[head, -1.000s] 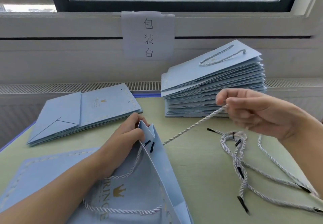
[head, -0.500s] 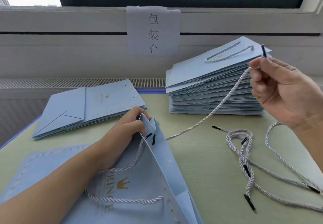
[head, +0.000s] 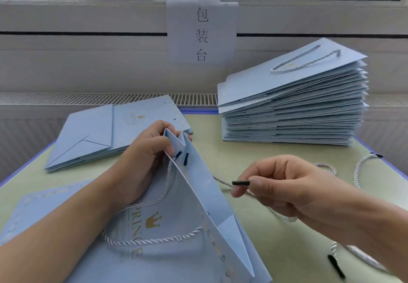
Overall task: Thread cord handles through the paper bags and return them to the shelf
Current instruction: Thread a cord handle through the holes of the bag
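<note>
Spanning the near scene, the green table [head: 254,167] has its blue-taped far edge [head: 198,112] showing between 2 stacks: a tall stack of finished bags [head: 293,110] far right and a low stack of flat bags [head: 110,134] far left. Open tabletop lies between them. Near left, the open paper bag [head: 198,205] tilts up, its top corner gripped by the left hand [head: 141,156]. Right of it, the right hand [head: 287,187] pinches the black cord tip [head: 240,183]. Loose cords [head: 357,170] trail near the right edge.
</note>
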Available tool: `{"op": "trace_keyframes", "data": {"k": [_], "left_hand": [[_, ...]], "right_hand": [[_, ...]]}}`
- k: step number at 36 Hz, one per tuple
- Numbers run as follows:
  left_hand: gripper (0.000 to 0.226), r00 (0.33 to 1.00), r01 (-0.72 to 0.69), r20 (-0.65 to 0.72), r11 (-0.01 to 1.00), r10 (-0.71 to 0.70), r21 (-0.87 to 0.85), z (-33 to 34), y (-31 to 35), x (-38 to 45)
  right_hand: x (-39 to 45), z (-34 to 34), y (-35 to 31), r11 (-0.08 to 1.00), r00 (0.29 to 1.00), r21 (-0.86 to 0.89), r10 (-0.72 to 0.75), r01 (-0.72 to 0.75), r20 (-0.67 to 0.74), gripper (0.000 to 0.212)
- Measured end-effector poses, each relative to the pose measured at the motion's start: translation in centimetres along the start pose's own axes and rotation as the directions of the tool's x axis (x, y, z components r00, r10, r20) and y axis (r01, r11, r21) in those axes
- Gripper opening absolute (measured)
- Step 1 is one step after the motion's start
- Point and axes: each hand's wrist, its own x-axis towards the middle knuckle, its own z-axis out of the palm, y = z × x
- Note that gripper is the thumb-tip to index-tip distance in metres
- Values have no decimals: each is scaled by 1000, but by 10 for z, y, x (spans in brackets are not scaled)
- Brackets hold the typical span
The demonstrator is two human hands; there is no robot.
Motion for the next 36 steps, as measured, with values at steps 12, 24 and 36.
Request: {"op": "trace_keyframes", "data": {"k": [12, 24, 36], "left_hand": [[29, 1000, 12, 12, 1000, -12, -6, -2, -1, 0], [28, 999, -21, 27, 999, 23, -46, -2, 0, 0], [28, 999, -36, 4, 998, 36, -55, -3, 0, 2]], "right_hand": [[-2, -18, 0, 991, 981, 97, 76, -95, 180, 20], [-3, 17, 9, 982, 987, -98, 159, -162, -38, 15], [1, 42, 18, 942, 982, 280, 165, -185, 95, 44]]}}
